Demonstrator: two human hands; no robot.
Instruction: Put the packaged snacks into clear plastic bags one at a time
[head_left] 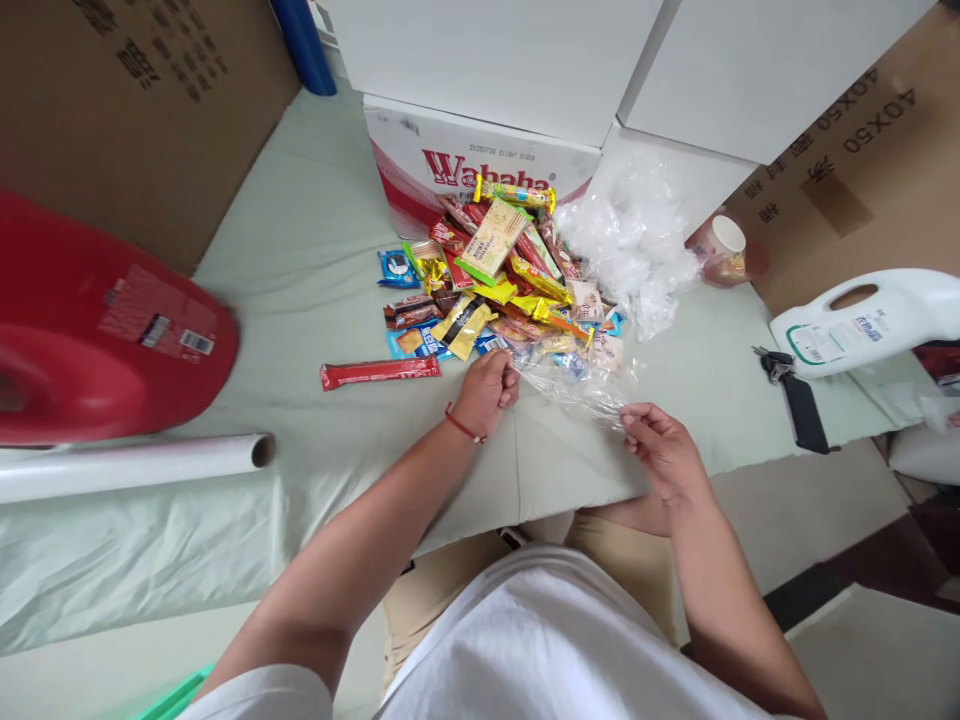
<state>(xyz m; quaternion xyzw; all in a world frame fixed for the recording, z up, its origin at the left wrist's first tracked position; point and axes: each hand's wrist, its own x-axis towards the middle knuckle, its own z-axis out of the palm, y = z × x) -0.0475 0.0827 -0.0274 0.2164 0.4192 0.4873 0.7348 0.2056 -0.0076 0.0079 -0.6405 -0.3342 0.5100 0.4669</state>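
Observation:
Stretched between my two hands is a clear plastic bag (pixel 574 385), in front of a heap of wrapped snacks (pixel 487 240). My left hand (pixel 486 390), with a red string bracelet at the wrist, is closed in a fist on the bag's left end. My right hand (pixel 660 440) pinches the bag's right end between thumb and fingers. A red stick-shaped packet (pixel 380 373) lies apart, left of my left hand. Some small packets show behind or through the clear film; whether any are inside it I cannot tell.
Crumpled clear bags (pixel 630 240) lie right of the heap, beside a paper cup (pixel 727 236). White cartons (pixel 487 60) stand behind. A white jug (pixel 870 320), keys (pixel 774 362) and a black phone-like object (pixel 805 412) lie right. A red container (pixel 112 320) and white roll (pixel 135 467) occupy the left.

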